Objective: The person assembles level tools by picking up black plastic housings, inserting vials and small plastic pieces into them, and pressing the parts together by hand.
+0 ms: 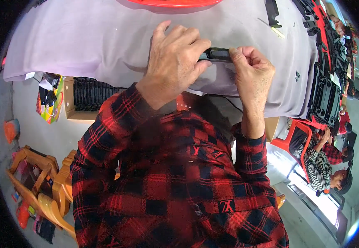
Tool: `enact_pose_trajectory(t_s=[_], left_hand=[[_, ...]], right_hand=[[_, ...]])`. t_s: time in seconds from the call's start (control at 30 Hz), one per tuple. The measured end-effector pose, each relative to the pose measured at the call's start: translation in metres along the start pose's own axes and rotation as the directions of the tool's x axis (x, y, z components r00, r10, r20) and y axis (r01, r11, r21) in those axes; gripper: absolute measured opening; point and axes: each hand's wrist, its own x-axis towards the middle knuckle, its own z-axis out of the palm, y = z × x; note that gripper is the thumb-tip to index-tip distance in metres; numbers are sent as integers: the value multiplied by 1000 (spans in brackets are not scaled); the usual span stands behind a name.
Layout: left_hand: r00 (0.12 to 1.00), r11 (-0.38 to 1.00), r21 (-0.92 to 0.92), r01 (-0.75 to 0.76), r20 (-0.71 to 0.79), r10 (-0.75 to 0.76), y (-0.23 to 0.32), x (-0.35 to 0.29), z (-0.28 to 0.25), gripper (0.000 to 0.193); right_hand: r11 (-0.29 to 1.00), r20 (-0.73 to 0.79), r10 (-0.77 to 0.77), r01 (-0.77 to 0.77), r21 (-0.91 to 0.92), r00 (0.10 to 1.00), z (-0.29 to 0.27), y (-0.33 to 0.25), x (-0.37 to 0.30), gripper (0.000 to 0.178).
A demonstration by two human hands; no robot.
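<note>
Between my two hands, above the near part of a cloth-covered table [117, 25], is a small, narrow black plastic part [218, 54] with a slot-like recess. My left hand [177, 58] pinches its left end between thumb and index finger, while the little-finger side stays raised. At the other end, my right hand [252, 66] grips the part with thumb against curled fingers. Both ends of the part are partly hidden by the fingers.
A red basin [175, 3] sits at the table's far edge. Black plastic parts [326, 95] crowd the right side, with a black strip [272, 14] nearby. Below the table stands a carton [68, 99] of black parts. A wooden chair [34, 171] is lower left; people sit at right.
</note>
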Motion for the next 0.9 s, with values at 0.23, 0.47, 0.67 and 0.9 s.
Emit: enact_pose_trajectory(t_s=[0.23,0.47,0.67,0.9], left_hand=[[1000,1000,-25,15,23,-14,0,-1,-2,35],[999,999,-46,10,33,-8,-1,0,-1,36],[999,998,-58,9,33,-7,-2,0,-2,37],[999,998,-61,13,42,-10,0,0,-4,39]], right_hand=[[974,79,136,-148,171,988,-4,-4,-1,15],[991,20,42,-44,126,999,0,2,-1,16],[999,-31,-34,34,15,999,5,5,-2,16],[987,-73,-116,107,-120,991,7,5,-4,16]])
